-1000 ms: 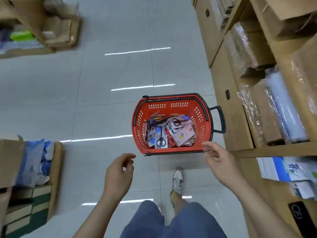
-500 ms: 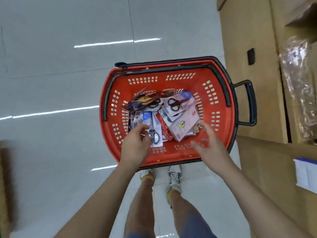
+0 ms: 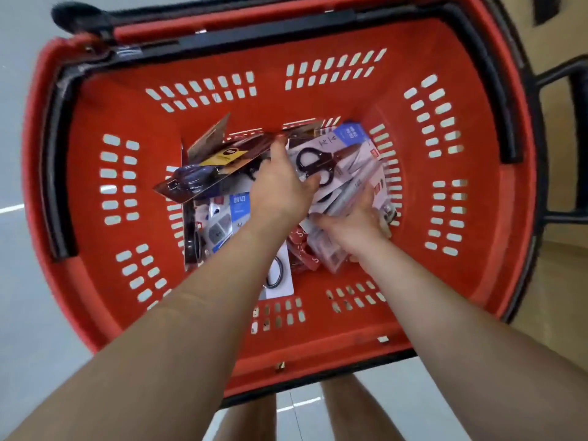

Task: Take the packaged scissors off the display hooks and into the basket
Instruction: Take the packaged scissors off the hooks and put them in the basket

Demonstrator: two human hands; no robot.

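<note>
Both hands are down inside the red basket (image 3: 461, 281), whose bottom is covered by a loose heap of packaged scissors (image 3: 343, 173). A dark card pack with a yellow label (image 3: 222, 157) is tilted up at the far left of the heap. A white card with black-handled scissors (image 3: 321, 160) lies at the far right, and blue-and-white packs (image 3: 222, 224) lie flat underneath. The left hand (image 3: 280, 189) lies on the heap with fingers stretched forward between the dark pack and the white card, thumb resting on the white card, and no closed grip is evident. The right hand (image 3: 353, 224) is pushed in among clear-fronted packs at the right of the heap. Its fingers are buried, so I cannot tell whether it holds one. Judgement: many packs are already in and the hands seem to be depositing or settling them. No display hooks are in view, so what remains to be fetched is unknown. The black carry handles (image 3: 57, 170) are folded down along the rim, and a black pull handle (image 3: 572, 138) projects at the right. The floor (image 3: 31, 281) is pale grey tile with streaks of reflected light. A plain brown unit (image 3: 566, 297) stands just beside the basket on the right. The person's bare legs (image 3: 248, 418) show below the near rim.
</note>
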